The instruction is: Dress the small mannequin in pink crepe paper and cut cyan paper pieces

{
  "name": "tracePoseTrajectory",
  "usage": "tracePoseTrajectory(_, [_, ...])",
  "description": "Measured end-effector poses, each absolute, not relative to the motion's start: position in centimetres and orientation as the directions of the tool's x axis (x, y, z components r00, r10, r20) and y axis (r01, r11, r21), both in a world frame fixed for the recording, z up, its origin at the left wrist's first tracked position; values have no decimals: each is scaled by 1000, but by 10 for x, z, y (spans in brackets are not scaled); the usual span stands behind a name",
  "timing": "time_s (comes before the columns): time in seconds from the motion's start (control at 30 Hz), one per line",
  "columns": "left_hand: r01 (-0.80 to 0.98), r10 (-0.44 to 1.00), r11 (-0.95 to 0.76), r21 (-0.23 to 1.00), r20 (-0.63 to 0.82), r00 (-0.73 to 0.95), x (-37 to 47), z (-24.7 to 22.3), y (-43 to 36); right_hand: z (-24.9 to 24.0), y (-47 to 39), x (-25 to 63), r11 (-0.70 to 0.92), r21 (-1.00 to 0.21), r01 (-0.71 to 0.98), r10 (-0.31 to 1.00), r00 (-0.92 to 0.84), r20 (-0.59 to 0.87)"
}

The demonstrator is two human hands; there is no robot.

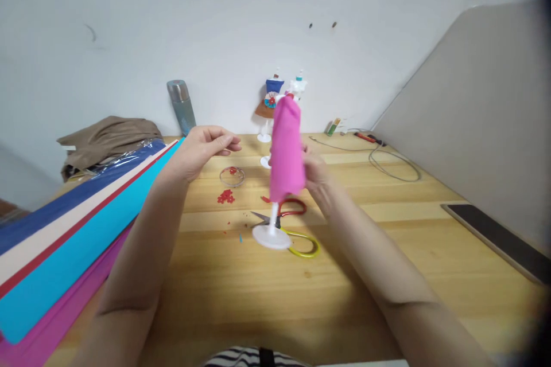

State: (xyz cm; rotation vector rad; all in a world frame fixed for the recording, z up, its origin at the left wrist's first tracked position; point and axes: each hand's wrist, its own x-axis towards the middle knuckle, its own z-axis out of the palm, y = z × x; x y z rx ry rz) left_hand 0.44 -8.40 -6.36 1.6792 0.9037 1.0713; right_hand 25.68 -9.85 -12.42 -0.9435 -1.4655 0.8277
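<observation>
A small white mannequin stand [272, 237] wears a long pink dress [287, 149] and is held up, slightly tilted, over the table. My right hand [313, 167] is closed around it from behind, with part of the fingers hidden by the dress. My left hand [210, 146] hovers left of the dress, its fingers loosely apart with nothing between them. Below it lie a clear ring [222, 182] with a red piece inside and a small pile of red pieces [226, 196]. Scissors [305, 245] with red and yellow handles lie open behind the stand's base.
Two dressed mannequins, one in blue and brown [274, 86], one in white [298, 87], stand by the wall. Coloured sheets [86, 252], brown cloth [112, 133] and a flask [181, 106] are left. A cable [394, 176] and phone [495, 238] are right.
</observation>
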Motion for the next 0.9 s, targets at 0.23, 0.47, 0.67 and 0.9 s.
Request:
tracePoseTrajectory(0.23, [100,920,-291,952,249,303,6,-68,-80,-125,-98,248,336,-940,-65,940,90,329])
tracePoseTrajectory(0.47, [125,834,-311,942,207,512,31,-81,-82,-128,-102,241,394,-917,59,909,124,399])
tracePoseTrajectory(0.67, [239,782,-256,937,55,621,38,-98,-77,-132,-101,241,426,-894,140,887,129,443])
tracePoseTrajectory(0.9, [379,684,-337,862,-53,727,9,-99,-60,-133,-102,239,440,-887,139,881,127,457])
